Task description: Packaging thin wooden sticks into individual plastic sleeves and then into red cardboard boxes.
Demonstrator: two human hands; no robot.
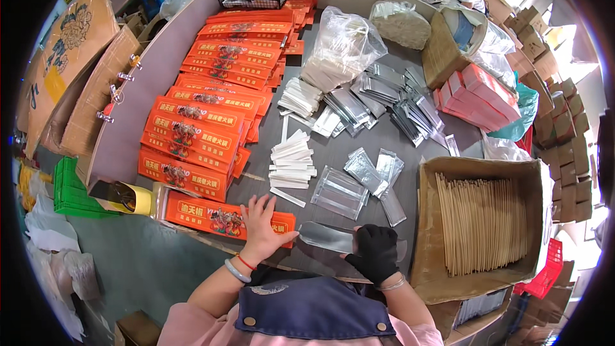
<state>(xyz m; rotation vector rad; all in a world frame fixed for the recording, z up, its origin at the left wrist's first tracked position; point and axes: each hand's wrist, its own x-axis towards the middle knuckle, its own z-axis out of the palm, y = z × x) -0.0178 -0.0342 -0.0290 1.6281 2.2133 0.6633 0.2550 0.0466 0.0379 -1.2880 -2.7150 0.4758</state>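
Observation:
My left hand (260,225), with a pale bangle and a red string at the wrist, lies with fingers spread over a long orange printed sleeve (204,215) at the near edge of the table. Its thumb points right, close to the end of a shiny clear plastic pouch (325,237). My right hand (377,251), in a black fingerless glove, grips that pouch near its right part. Just beyond lie flat clear packets (339,193), silvery packets (366,172) and a stack of white paper strips (292,161).
Rows of orange sleeves (192,136) cover the table's left side. A cardboard box of wooden chopsticks (482,224) stands at right. Farther back are a clear plastic bag (344,45), pink packs (477,97) and a black wire basket (255,1). A low grey wall (157,45) borders the table.

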